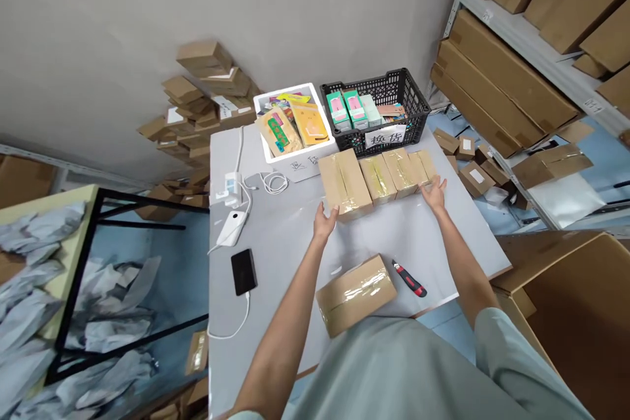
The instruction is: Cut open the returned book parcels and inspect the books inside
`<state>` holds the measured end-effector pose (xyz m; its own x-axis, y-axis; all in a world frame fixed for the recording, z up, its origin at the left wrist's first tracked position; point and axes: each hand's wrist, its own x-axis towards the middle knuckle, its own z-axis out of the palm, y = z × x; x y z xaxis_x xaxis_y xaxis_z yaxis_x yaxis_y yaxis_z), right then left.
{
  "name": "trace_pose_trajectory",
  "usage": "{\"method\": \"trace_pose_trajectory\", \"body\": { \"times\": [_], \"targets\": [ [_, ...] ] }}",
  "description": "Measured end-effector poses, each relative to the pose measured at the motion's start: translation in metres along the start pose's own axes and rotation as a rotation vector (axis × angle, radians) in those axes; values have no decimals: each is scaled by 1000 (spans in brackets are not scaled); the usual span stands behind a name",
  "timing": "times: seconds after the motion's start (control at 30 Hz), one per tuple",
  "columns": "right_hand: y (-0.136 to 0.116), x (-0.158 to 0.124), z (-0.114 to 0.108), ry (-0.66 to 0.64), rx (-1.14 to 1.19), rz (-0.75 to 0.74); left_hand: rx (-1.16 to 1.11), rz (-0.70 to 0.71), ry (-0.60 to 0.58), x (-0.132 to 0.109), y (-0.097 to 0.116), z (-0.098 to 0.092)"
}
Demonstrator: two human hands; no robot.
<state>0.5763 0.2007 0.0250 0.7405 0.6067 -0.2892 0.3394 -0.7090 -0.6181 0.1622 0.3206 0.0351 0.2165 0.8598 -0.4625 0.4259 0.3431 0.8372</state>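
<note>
A row of taped cardboard boxes stands across the middle of the table. At its left end is the largest cardboard box (pixel 344 180), and at its right end a small cardboard box (pixel 422 165). My left hand (pixel 325 220) is by the near left corner of the largest one, fingers apart. Beside the right end of the row, my right hand (pixel 434 194) has its fingers spread, close against the small box; whether it touches is unclear. Nearer my body lies another taped carton (pixel 356 294), with a red and black utility knife (pixel 409 278) to its right.
Behind the row are a white foam box (pixel 301 169) of packets and a black plastic crate (pixel 418 125) holding small boxes. On the left lie a power strip (pixel 233 189), a white device (pixel 231 228) and a black phone (pixel 244 272). An open carton (pixel 556 262) stands at right.
</note>
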Motion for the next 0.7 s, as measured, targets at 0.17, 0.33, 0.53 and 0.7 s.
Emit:
{"method": "trace_pose_trajectory", "body": {
  "times": [0.17, 0.33, 0.53, 0.7],
  "targets": [
    [73, -113, 29, -152, -178, -255, 80, 56, 292, -100, -66, -20],
    [147, -224, 43, -439, -377, -332, 122, -8, 294, -214, -136, -26],
    [143, -253, 53, -509, -577, -297, 152, 86, 86, -252, -158, -11],
    [120, -238, 39, -524, -712, -348, 240, 258, 3, -243, -161, -4]
  ]
}}
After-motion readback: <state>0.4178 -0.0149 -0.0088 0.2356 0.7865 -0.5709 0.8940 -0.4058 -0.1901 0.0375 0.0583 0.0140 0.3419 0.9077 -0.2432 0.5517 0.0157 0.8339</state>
